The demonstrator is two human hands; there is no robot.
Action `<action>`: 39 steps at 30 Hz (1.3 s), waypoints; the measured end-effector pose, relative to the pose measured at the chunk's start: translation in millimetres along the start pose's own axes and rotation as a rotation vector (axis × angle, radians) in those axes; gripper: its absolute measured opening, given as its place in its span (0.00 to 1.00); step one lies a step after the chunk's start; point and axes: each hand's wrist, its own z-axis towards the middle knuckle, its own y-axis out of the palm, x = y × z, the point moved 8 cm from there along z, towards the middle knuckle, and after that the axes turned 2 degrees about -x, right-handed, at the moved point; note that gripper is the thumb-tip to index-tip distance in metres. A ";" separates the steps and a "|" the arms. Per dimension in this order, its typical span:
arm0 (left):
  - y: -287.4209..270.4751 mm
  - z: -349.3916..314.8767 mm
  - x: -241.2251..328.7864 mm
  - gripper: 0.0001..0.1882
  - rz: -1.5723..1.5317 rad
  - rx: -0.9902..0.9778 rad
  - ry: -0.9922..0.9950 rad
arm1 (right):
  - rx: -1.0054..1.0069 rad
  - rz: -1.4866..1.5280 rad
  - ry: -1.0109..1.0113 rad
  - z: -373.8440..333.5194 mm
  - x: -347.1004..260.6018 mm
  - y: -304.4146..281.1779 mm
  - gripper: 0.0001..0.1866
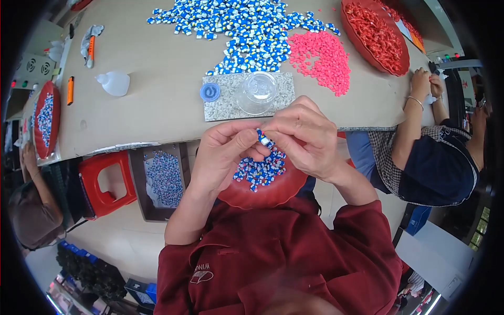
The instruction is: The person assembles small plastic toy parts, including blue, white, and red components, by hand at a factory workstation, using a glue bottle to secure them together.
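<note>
Between the thumbs and fingertips of both hands is a small blue-and-white plastic piece [264,139] with a touch of yellow. My left hand [223,152] pinches it from the left. My right hand [310,137] has its thumb and forefinger pressed together at the piece's upper right; anything else in that pinch is too small to make out. Below my hands, a red scalloped plate [247,200] rests at my lap, with many small blue, white and red pieces [257,176] in it.
A speckled stone slab [223,113] carries a clear round container [257,92] and a blue-lidded pot [210,92]. Beyond lie heaps of blue-and-white pieces [252,47] and pink pieces [320,60]. A squeeze bottle [114,83] stands left; a co-worker's hands [422,84] are at right.
</note>
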 end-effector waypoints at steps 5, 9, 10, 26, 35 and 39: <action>-1.8 0.5 -8.5 0.11 -0.098 0.029 -0.054 | -0.018 -0.201 -0.173 -6.6 -11.7 2.9 0.15; -4.6 -1.7 -12.6 0.11 -0.109 0.039 -0.062 | -0.046 -0.297 -0.254 -15.9 -16.9 5.3 0.20; -5.3 -3.1 -14.2 0.11 -0.097 0.054 -0.072 | -0.054 -0.298 -0.264 -18.7 -17.4 6.1 0.20; -4.0 -21.9 -10.4 0.12 1.244 -0.043 -0.115 | 0.031 -0.555 0.256 0.6 92.9 -58.5 0.07; -8.7 53.8 116.3 0.11 1.259 0.336 0.189 | -0.076 -0.684 0.233 16.7 97.4 -46.9 0.03; -29.4 108.3 142.1 0.08 1.628 0.407 0.490 | -0.111 -0.691 0.240 21.2 95.1 -42.9 0.04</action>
